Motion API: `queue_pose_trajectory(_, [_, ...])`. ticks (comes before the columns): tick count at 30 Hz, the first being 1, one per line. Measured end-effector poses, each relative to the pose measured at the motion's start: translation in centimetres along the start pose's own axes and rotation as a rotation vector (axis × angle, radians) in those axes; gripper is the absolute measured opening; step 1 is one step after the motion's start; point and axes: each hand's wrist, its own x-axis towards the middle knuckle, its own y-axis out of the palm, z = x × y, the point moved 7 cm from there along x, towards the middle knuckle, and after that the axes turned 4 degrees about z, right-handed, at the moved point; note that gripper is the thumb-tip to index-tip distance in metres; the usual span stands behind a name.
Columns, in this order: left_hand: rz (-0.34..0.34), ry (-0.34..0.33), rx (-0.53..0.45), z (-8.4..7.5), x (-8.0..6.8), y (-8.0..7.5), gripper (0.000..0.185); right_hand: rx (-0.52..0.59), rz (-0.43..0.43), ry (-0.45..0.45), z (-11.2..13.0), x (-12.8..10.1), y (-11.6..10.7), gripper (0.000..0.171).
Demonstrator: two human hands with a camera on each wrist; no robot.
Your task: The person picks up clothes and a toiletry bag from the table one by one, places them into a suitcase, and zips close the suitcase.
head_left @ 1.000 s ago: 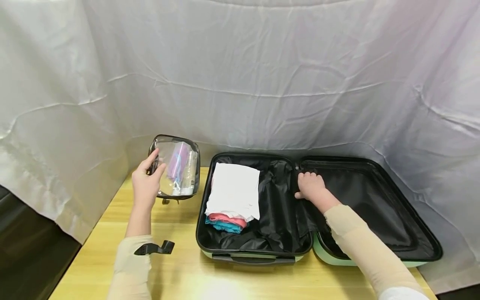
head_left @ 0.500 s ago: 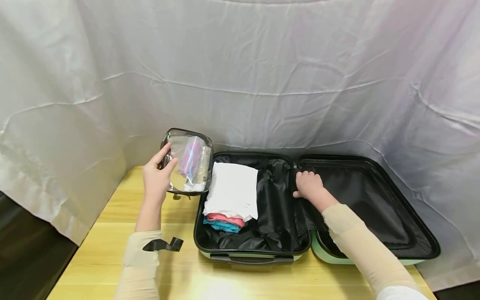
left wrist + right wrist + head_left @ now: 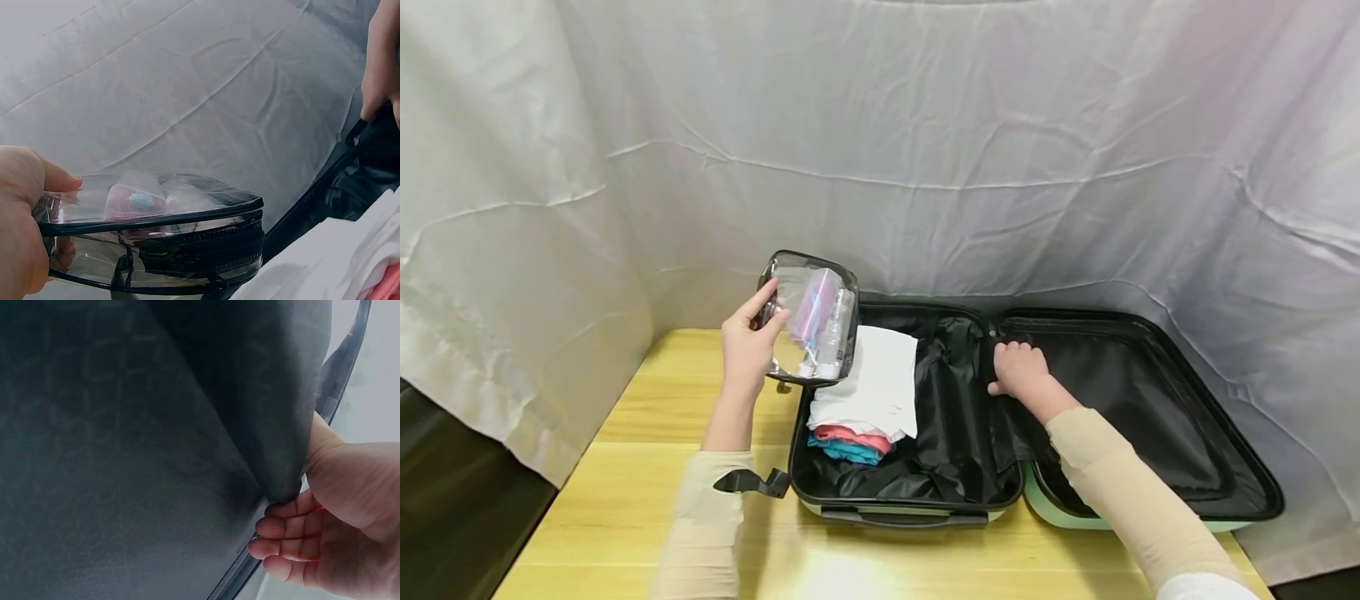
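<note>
The left hand (image 3: 747,350) holds a clear toiletry pouch (image 3: 811,321) with black trim and a black zipper, thumb on the near face and fingers curled behind its left edge. The pouch is upright and in the air, over the far left corner of the open mint-green suitcase (image 3: 917,510), its lower edge just above the folded white garment (image 3: 872,387). Through the plastic show a pink-purple item and a pale tube or bottle; in the left wrist view the same pouch (image 3: 156,234) lies sideways across the frame, pinched at its end by the left hand (image 3: 22,225), with the zipper facing the camera.

The right hand (image 3: 1018,371) rests at the hinge line between the two halves of the suitcase, fingers curled over a fold of the black lining (image 3: 958,417). The right wrist view shows the fingers (image 3: 287,528) bent round the edge of that black fabric (image 3: 156,456), gripping it.

In the left half of the suitcase the white garment lies on top of a pink one (image 3: 853,437) and a teal one (image 3: 850,452). The right half holds only its black lining. The suitcase sits on a light wooden worktop (image 3: 617,500), backed by a creased white sheet (image 3: 925,150). A black strap buckle (image 3: 752,482) sits on the left forearm's beige sleeve (image 3: 703,533).
</note>
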Motion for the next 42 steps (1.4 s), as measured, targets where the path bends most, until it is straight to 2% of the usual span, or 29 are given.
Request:
queue_pose_trajectory(11, [0.037, -0.035, -0.060, 0.2, 0.0, 3.8, 0.046, 0.007, -0.004, 0.001, -0.1, 0.0, -0.1, 0.065])
queue_pose_trajectory(20, [0.035, -0.018, -0.057, 0.2, 0.0, 6.5, 0.045, 0.005, -0.004, 0.002, -0.2, 0.2, -0.1, 0.063])
queue_pose_trajectory(27, [0.037, -0.008, -0.029, 0.9, 0.0, 8.4, 0.044, 0.012, 0.002, -0.002, -0.2, 0.0, -0.2, 0.064])
queue_pose_trajectory(35, [0.038, -0.003, -0.053, 1.8, 0.0, 10.8, 0.044, 0.009, -0.006, 0.006, -0.5, -0.3, -0.3, 0.063])
queue_pose_trajectory(42, [0.071, -0.038, -0.021, 3.1, -0.4, 12.9, 0.044, 0.015, -0.002, 0.002, -0.6, -0.3, -0.1, 0.063])
